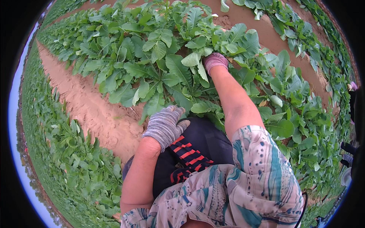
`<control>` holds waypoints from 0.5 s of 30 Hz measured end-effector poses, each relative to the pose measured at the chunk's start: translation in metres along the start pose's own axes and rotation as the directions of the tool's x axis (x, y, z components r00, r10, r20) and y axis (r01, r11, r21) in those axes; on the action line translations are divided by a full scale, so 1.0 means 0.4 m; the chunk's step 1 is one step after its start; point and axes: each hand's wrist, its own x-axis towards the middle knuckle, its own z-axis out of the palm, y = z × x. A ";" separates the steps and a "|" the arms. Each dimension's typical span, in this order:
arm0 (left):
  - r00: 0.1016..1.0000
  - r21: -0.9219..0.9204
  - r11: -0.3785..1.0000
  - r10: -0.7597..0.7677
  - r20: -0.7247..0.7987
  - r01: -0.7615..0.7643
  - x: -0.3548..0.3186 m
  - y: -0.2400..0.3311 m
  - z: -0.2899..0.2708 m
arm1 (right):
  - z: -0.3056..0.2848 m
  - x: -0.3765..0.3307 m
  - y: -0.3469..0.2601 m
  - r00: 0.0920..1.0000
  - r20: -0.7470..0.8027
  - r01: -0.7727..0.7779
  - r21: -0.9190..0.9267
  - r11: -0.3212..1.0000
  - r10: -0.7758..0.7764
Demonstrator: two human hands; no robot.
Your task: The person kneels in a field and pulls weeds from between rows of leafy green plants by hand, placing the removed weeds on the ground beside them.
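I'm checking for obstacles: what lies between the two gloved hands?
In the head view, broad green leaves lie between the grey-gloved left hand and the pink-gloved right hand.

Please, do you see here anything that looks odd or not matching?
Yes, the gloves: the left hand wears a grey striped one, but the right hand, partly hidden among leaves, wears a pinkish one. They look like a mismatched pair.

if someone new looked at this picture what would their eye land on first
Probably the pink-gloved right hand, upper centre, partly hidden among broad green leaves, and the mismatched, grey-striped left hand near the middle, by the dark trousers. Next might come the teal-patterned shirt at lower right of centre, then the bare sandy soil to the left.
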 end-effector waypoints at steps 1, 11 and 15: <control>1.000 -0.002 1.000 0.005 -0.003 -0.005 -0.002 -0.001 -0.002 | -0.001 0.006 0.000 1.000 -0.001 0.017 -0.037 0.999 -0.017; 0.987 0.003 1.000 -0.013 0.160 0.013 -0.002 0.019 -0.033 | 0.129 0.039 0.132 0.980 -0.188 0.045 0.498 0.866 0.058; 0.993 0.002 1.000 0.029 0.113 -0.030 -0.004 0.011 -0.026 | 0.149 0.026 0.138 0.987 -0.155 0.114 0.866 0.487 0.045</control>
